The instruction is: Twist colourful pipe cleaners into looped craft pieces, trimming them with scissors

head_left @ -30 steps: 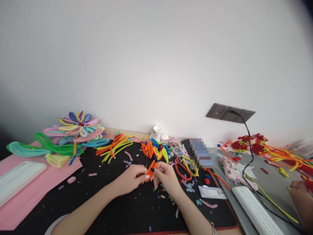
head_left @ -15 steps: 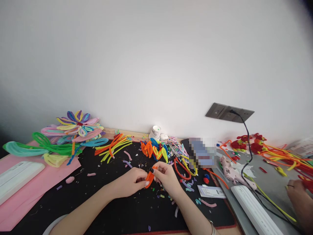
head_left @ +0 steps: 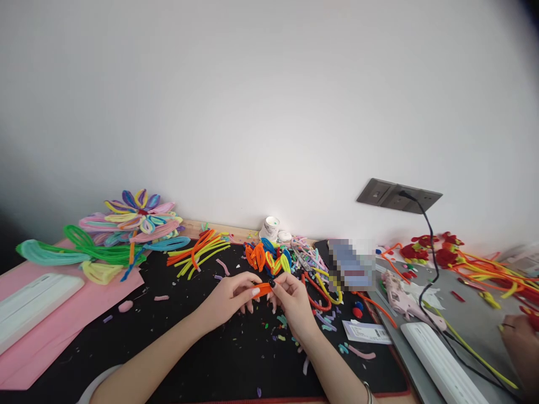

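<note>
Between my two hands, above the black mat, is an orange pipe-cleaner piece, lying roughly level. My left hand pinches its left end between thumb and fingers. The right end is gripped by thumb and index finger of my right hand. Just beyond my fingers lie folded orange loops and yellow loops with some blue ones. A bundle of orange and yellow pipe cleaners rests farther left.
A pipe-cleaner flower and pink paper are at left. A white cup stands by the wall. To the right are a pink glue gun, a black cable, a white box and another person's hand.
Both my hands have moved slightly up and away from me. The orange piece has turned from steeply slanted to nearly level. The whole view has shifted a little.
</note>
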`<state>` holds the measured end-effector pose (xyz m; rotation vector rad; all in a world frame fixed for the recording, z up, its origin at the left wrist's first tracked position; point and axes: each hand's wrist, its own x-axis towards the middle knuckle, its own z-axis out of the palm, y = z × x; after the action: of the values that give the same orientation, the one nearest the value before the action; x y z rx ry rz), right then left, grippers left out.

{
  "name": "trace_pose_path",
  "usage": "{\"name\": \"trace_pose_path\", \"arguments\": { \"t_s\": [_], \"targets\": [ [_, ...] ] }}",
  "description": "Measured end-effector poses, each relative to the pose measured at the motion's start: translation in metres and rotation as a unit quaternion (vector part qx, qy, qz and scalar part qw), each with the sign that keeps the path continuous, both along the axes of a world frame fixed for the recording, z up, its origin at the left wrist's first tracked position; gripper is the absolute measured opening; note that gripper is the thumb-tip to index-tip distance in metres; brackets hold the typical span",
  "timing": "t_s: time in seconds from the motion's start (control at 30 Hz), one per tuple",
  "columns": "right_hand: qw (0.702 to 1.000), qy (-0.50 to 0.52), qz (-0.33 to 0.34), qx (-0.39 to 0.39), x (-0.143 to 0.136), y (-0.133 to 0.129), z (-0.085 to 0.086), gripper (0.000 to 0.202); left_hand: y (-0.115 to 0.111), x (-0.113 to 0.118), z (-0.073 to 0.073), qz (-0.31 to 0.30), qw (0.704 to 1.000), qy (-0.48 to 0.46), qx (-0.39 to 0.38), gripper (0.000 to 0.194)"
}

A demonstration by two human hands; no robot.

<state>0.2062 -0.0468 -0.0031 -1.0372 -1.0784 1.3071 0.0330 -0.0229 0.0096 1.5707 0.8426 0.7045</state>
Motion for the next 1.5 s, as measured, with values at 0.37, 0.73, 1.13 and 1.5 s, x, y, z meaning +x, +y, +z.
{"name": "trace_pose_path", "arguments": {
  "t_s": [0.37, 0.73, 1.13, 1.5],
  "targets": [
    [1.000, 0.020, 0.000, -0.017, -0.005, -0.003, 0.007, 0.020, 0.000, 0.000, 0.000, 0.078, 0.997, -0.011, -0.003, 0.028],
    [0.995, -0.081, 0.065, -0.014, -0.009, -0.008, 0.004, 0.020, -0.002, -0.001, 0.002, -0.060, 0.978, 0.127, 0.153, 0.027],
    [0.933, -0.329, 0.109, 0.101, -0.004, -0.010, 0.011, 0.025, 0.000, -0.002, 0.000, -0.056, 0.974, 0.127, 0.180, 0.034],
    [0.888, -0.398, 0.141, 0.181, -0.002, -0.011, 0.014, 0.026, -0.004, -0.008, 0.008, -0.120, 0.965, 0.162, 0.166, 0.031]
  ]
}}
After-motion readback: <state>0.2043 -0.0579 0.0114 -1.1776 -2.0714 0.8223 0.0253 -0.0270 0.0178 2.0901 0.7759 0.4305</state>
